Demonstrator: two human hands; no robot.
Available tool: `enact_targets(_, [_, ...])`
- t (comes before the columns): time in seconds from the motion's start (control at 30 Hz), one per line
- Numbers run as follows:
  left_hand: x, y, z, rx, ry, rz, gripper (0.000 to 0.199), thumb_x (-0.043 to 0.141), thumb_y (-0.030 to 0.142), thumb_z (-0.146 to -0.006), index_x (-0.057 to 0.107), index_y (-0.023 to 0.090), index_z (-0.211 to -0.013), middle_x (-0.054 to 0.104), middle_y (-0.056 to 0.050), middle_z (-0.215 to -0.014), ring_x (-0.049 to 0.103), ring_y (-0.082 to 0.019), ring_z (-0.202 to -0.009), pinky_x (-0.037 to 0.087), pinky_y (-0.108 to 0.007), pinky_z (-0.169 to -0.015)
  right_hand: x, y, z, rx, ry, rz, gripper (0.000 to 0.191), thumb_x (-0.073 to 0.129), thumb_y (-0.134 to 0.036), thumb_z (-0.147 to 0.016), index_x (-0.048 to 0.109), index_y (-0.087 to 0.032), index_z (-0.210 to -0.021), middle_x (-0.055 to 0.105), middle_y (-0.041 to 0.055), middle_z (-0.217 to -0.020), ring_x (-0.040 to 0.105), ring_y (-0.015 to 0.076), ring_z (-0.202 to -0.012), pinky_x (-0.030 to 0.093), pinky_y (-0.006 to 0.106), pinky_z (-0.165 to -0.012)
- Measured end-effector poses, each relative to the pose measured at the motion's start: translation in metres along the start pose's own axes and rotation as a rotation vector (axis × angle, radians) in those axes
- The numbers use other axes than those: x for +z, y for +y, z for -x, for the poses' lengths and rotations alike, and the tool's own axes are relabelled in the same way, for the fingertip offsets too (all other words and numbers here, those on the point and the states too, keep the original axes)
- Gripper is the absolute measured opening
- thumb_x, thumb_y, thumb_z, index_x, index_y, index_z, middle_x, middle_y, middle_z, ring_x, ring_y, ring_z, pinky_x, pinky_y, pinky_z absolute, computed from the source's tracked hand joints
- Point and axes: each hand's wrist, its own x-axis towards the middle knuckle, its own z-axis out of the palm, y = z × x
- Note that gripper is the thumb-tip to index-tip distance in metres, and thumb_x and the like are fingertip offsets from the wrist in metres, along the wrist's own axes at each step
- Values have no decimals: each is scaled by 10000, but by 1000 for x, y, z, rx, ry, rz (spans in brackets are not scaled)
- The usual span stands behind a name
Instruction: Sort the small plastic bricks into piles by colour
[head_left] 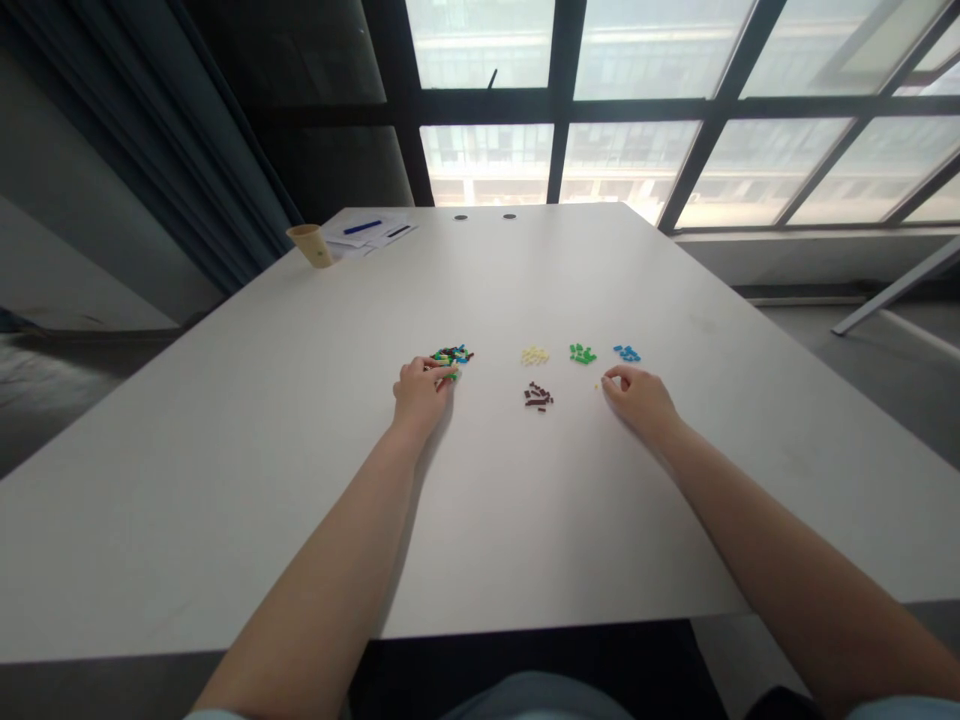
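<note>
Head view: mixed multicoloured pile (454,354)

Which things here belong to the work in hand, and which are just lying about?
Apparently in use:
mixed pile at the left hand
yellow pile
green pile
blue pile
brown pile
tiny yellow piece by the right hand

Lying about:
cup
papers
blue pen

From twelve to two o'clock, dark-framed windows (634,165) give bright daylight; at ten o'clock hangs a blue curtain (169,130); at three is grey floor (855,355).
</note>
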Motion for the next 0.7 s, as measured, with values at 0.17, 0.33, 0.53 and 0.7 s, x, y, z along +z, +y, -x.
enact_targets(0.17, [2, 5, -1, 44, -15, -95, 205, 517, 289, -790, 709, 281, -862, 574, -59, -1034, 465, -253, -985, 371, -376, -735, 1, -5, 0, -17, -5, -51, 278, 454, -352, -744, 671, -184, -787, 508, -4, -518, 413, 119, -498, 277, 238, -518])
enact_targets(0.33, [3, 6, -3, 78, 21, -3, 177, 522, 221, -774, 694, 241, -812, 591, -57, -1003, 468, -250, -990, 368, -379, -765, 0, -6, 1, -47, 5, -88, 288, 453, -365, -744, 666, -174, -775, 470, -18, -482, 379, 109, -465, 260, 240, -504])
enact_targets(0.53, [3, 11, -6, 51, 106, 512, 118, 562, 199, -737, 656, 200, -809, 601, -44, -866, 525, -169, -824, 390, -315, -791, -1, -2, 1, -64, 14, -113, 277, 458, -372, -749, 659, -182, -769, 409, -35, -461, 366, 106, -461, 260, 234, -502])
enact_targets(0.7, [1, 24, -2, -323, 18, 1154, 93, 669, 190, -655, 604, 166, -718, 608, -3, -709, 509, -80, -618, 406, -195, -600, -3, -3, 1, -79, 18, -123, 277, 460, -373, -748, 657, -179, -770, 385, -40, -459, 360, 105, -461, 261, 233, -504])
